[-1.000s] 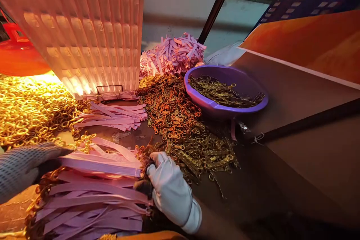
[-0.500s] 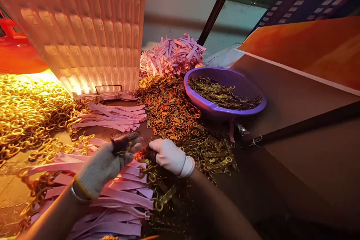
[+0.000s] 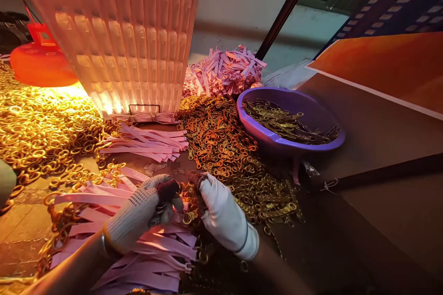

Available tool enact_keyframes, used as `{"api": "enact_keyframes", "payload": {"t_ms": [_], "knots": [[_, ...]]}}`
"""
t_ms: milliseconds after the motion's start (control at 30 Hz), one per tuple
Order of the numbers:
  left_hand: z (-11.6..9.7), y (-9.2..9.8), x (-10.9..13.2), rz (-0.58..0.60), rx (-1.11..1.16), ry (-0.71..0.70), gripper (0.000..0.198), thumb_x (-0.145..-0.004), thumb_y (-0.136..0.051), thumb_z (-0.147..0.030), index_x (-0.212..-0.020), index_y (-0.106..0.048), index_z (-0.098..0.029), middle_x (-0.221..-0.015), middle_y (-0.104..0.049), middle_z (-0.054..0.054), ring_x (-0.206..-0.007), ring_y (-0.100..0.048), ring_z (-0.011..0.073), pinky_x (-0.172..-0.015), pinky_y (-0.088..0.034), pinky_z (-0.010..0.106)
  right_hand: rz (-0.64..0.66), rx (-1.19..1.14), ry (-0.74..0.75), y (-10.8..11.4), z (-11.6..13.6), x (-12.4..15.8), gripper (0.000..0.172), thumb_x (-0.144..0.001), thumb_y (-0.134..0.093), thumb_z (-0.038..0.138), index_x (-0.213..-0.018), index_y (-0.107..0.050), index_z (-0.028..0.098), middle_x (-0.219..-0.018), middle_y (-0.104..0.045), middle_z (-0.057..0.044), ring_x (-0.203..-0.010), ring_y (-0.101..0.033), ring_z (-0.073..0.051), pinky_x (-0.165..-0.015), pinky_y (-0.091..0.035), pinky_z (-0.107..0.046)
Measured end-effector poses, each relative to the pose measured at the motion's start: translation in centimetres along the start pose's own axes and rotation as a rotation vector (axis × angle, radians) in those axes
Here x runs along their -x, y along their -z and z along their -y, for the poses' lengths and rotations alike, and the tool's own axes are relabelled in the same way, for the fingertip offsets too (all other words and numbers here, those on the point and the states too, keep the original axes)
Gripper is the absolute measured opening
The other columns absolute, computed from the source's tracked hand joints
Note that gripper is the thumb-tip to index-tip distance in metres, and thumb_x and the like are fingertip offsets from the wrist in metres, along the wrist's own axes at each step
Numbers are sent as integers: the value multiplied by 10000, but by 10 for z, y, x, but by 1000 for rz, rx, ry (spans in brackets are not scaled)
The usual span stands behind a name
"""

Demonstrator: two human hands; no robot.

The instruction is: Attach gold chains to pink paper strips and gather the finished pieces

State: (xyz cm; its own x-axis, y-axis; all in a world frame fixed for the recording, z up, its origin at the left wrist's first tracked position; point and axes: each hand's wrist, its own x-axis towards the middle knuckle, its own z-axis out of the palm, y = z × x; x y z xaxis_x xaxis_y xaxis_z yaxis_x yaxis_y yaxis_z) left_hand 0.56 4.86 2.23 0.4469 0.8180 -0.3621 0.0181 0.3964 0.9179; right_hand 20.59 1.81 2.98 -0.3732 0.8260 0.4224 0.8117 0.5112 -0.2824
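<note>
My left hand (image 3: 141, 214), in a knitted glove with dark worn fingertips, is closed in a pinch over small gold metal rings and clasps. My right hand (image 3: 221, 216), in a white glove, is also closed, its thumb and fingers pinching the same cluster of gold clasps (image 3: 188, 214) between both hands. Both hands hover above a spread of pink fabric strips (image 3: 152, 249) with gold rings at their ends. A large heap of gold clasps (image 3: 224, 147) lies just beyond my right hand.
A purple plastic bowl (image 3: 256, 131) of dark metal pieces stands at the right. A ribbed translucent panel (image 3: 128, 32) rises at the back, an orange lamp (image 3: 41, 64) to its left. Gold rings (image 3: 38, 124) cover the left; more pink strips (image 3: 224, 69) lie behind.
My left hand came in from the far left to meet the right one, and both now pinch gold pieces together. The view has shifted slightly to the left.
</note>
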Motion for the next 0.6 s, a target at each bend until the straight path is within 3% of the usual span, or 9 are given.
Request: {"api": "enact_keyframes", "payload": {"t_ms": [133, 267, 367, 467, 533, 600], "knots": [[5, 2, 2, -11, 182, 56, 361, -789, -708, -525, -823, -608, -180, -602, -596, -10, -453, -489, 77, -404, -331, 157, 52, 279, 49, -4, 12, -5, 216, -942, -414, 95, -1026, -608, 140, -970, -617, -136, -826, -563, -227, -718, -509, -359], [6, 1, 4, 36, 109, 122, 317, -812, -641, -499, -857, -614, -186, -626, -602, -3, -473, -516, 90, -419, -341, 164, 121, 362, 105, -2, 20, -10, 125, -959, -467, 144, -928, -584, 172, -857, -585, -86, -735, -511, -213, -582, -379, -323], [3, -4, 7, -6, -74, -17, 314, -872, -573, -490, -781, -555, -190, -573, -526, -32, -444, -451, 79, -407, -295, 170, 90, 399, 159, 3, 21, -8, 123, -880, -475, 89, -848, -551, 180, -802, -561, -86, -703, -487, -212, -561, -295, -327], [-1, -4, 11, -92, -357, -236, 348, -928, -531, -485, -740, -507, -193, -570, -478, -40, -454, -392, 76, -411, -279, 186, 157, 342, 152, 9, 21, -5, 64, -805, -527, 131, -839, -538, 183, -790, -580, -75, -675, -496, -202, -552, -235, -340], [-4, -1, 14, -4, -438, -270, 364, -953, -496, -497, -747, -502, -196, -577, -482, -34, -460, -379, 81, -411, -275, 197, 212, 273, 103, 10, 21, -4, 24, -824, -543, 208, -836, -534, 189, -766, -596, -53, -638, -502, -185, -545, -191, -355], [-10, 3, 18, 117, -426, -239, 368, -956, -490, -514, -766, -518, -201, -583, -511, -22, -458, -394, 88, -409, -273, 207, 228, 219, 66, 9, 22, -3, 103, -871, -532, 291, -830, -534, 196, -748, -610, -37, -616, -510, -176, -546, -152, -367]]}}
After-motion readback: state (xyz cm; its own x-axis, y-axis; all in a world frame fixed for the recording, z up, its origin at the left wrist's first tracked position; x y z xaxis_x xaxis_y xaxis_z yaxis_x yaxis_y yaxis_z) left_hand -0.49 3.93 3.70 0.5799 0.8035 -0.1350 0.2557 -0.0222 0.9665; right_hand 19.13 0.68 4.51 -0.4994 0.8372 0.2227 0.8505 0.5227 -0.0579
